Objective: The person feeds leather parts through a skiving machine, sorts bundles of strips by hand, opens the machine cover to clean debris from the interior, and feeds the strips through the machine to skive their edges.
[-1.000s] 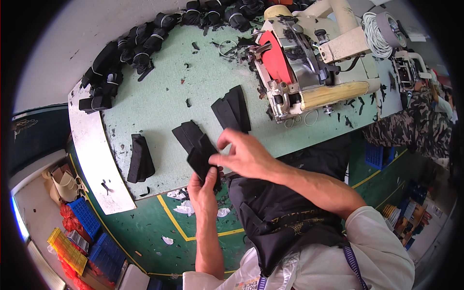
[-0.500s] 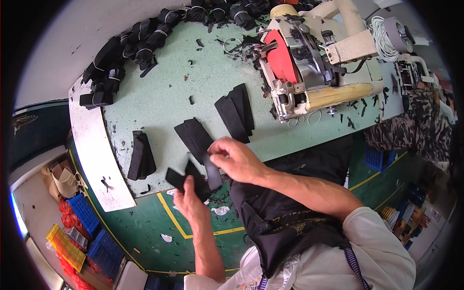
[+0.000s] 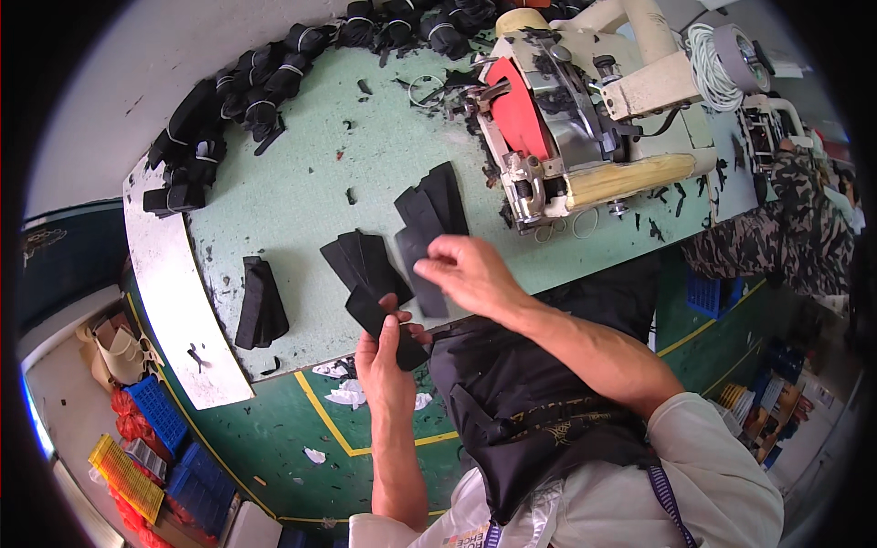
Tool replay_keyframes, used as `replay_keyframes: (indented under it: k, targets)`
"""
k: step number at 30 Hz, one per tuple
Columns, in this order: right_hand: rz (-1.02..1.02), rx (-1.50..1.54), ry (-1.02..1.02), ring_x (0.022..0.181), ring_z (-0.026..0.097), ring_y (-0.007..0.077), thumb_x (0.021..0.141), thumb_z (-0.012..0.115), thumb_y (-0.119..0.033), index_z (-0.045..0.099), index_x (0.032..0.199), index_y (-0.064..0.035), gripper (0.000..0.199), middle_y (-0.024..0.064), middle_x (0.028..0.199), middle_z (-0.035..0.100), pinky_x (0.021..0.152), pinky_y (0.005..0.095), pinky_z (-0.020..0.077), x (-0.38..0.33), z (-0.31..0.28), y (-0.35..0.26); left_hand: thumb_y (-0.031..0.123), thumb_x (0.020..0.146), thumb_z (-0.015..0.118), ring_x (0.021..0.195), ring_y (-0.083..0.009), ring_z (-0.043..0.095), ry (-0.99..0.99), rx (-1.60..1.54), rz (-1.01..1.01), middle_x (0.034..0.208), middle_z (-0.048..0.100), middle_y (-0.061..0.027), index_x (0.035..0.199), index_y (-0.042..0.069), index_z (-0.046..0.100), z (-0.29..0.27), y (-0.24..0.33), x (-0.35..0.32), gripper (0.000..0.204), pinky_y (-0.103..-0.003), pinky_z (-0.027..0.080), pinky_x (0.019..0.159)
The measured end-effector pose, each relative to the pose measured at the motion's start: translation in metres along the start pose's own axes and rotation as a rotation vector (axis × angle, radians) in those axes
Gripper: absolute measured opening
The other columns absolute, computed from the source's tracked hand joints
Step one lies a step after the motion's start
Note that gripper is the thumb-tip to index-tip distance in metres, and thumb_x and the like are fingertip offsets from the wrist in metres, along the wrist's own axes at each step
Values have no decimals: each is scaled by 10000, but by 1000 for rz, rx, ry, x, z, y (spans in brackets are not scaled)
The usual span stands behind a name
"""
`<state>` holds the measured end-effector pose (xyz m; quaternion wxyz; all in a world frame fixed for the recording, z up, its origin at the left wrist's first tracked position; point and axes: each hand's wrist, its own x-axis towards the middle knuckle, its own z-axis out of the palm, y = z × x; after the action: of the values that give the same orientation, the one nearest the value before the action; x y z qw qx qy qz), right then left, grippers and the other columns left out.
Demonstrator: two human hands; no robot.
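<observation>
Right hand [image 3: 475, 274]: reaches in over the counter's near edge; thumb and forefinger look pressed together on a strip, though motion blur hides the exact grip.
Loose strip [image 3: 422, 279]: dark, flat and blurred, just left of the right thumb and forefinger. Its long axis slants from upper left to lower right, roughly in line with the strips of the machine-side pile. Its upper end meets that pile's lower end in this view; whether they touch, I cannot tell.
Machine-side pile [image 3: 437, 201]: black strips fanned out on the counter, above and left of the right hand, which is the nearer hand.
Left hand [image 3: 384, 361]: at the counter's near edge, thumb pressed against the fingers, pinching a few black pieces.
Black pieces [image 3: 369, 311]: held at a slant, upper end pointing up and left, over the lower end of the middle pile.
Middle pile [image 3: 359, 260]: fanned black strips, nearer the left hand.
Outer pile [image 3: 263, 306]: more black strips, well left of both hands.
Counter [image 3: 297, 187]: pale green, scattered with dark scraps.
Beyond: tied black bundles [image 3: 265, 78] along the back, a sewing machine [image 3: 585, 137] at upper right.
</observation>
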<state>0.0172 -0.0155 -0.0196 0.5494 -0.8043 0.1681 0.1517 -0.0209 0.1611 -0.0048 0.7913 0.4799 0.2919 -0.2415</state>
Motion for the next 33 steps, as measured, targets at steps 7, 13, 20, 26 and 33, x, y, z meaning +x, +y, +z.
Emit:
replay_keyframes:
  k: [7, 13, 20, 26, 33]
  targets:
    - [-74, 134, -253, 623, 582, 146, 803, 756, -283, 572, 970, -9, 369, 90, 880, 636, 565, 306, 464, -13, 3, -8, 99, 966, 533, 1023, -177, 580, -123, 92, -10, 1153, 570, -87, 1374, -18, 415, 0, 4, -1, 441, -333, 465, 928]
    - [-72, 125, -269, 714, 630, 166, 807, 731, -230, 594, 945, 13, 311, 106, 873, 649, 644, 305, 490, -18, 16, -14, 119, 971, 550, 922, -77, 567, -147, 337, 11, 1118, 609, -56, 1270, -27, 516, 1, 7, -6, 334, -199, 438, 766]
    - [-115, 111, -232, 716, 638, 178, 834, 689, -197, 635, 929, 12, 237, 109, 826, 656, 652, 314, 499, -18, 23, -14, 99, 982, 516, 962, -89, 596, -125, 285, -27, 1118, 625, -69, 1253, -45, 525, -9, 12, -7, 307, -223, 474, 790]
    - [-137, -13, -107, 747, 656, 221, 824, 701, -175, 624, 918, 8, 220, 123, 840, 658, 682, 329, 512, -23, 37, -20, 130, 968, 558, 893, -90, 607, -42, 103, -21, 1023, 658, -30, 1173, -19, 603, -22, 1, 0, 258, -216, 469, 792]
    - [-61, 268, -89, 759, 622, 112, 845, 653, -43, 624, 922, 5, 96, 62, 830, 657, 706, 271, 504, -6, 45, -17, 105, 972, 518, 978, -251, 653, 165, -40, 183, 1139, 617, -166, 1254, -59, 510, -36, 14, -5, 326, -374, 558, 846]
